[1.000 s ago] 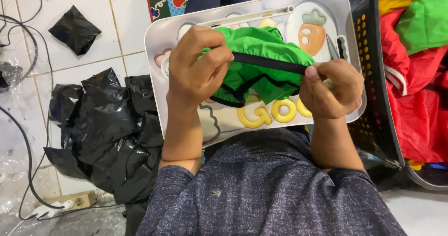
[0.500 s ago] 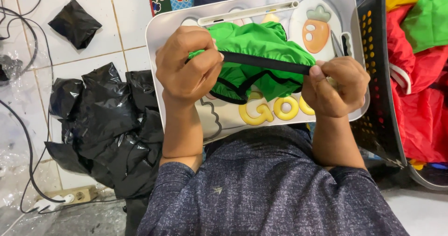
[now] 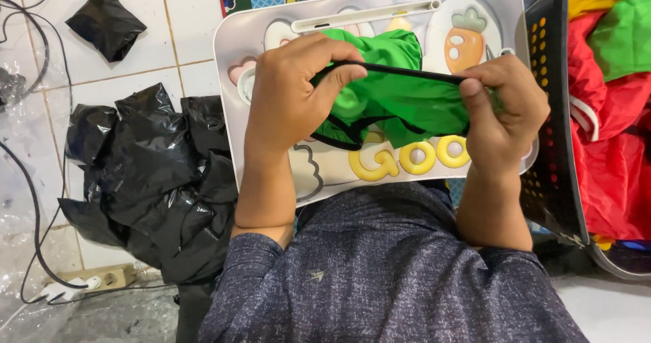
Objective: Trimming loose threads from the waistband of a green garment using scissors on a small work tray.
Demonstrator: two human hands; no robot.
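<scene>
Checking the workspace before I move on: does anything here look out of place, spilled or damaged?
Nothing looks spilled or damaged. The left hand and right hand hold a green cloth by its black band over the lap tray. The only untidy spot is the crumpled black plastic bags heaped on the tiled floor beside the tray.

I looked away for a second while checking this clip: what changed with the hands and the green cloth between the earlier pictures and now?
The right hand rose and turned, fingers now curled over the black band, which shows thinner. The left hand shifted slightly right, fingers hooked under the band. Both kept hold of the green cloth. The lap tray, black bags and basket stayed put.
</scene>
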